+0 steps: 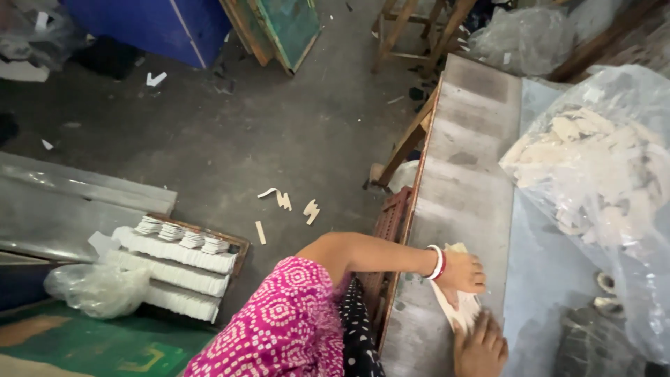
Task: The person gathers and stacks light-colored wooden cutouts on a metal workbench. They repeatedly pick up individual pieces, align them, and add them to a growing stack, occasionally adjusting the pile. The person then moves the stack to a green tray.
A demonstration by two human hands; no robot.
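Both hands are down on a stack of pale, cream-coloured flat cut-outs [462,307] lying on the grey tabletop [460,181], close to its near edge. The left hand [464,271], with a red-and-white bangle [437,262] at the wrist, lies palm-down over the far end of the stack, fingers held together and curled slightly over the pieces. The right hand [481,345] sits at the bottom of the view, fingers together and pointing up the table, fingertips touching the near end of the same stack. Can't tell if either hand is actually pinching anything or just pressing flat, the pieces are mostly covered.

The left arm comes in from a pink sleeve with white pattern [279,328].

Right of the hands, a big clear plastic bag [600,174] full of similar pale cut-outs is slumped on the table, well apart from the stack. A light blue-grey sheet [544,265] covers that side of the tabletop.

On the concrete floor [244,139] to the left there's a wooden tray [237,244] holding rows of neatly stacked white pieces [174,262], with a crumpled clear bag [98,290] just beside it. A few loose scraps [286,202] lie scattered on the floor between the tray and the table. Wooden stool legs [412,28] show at the top.
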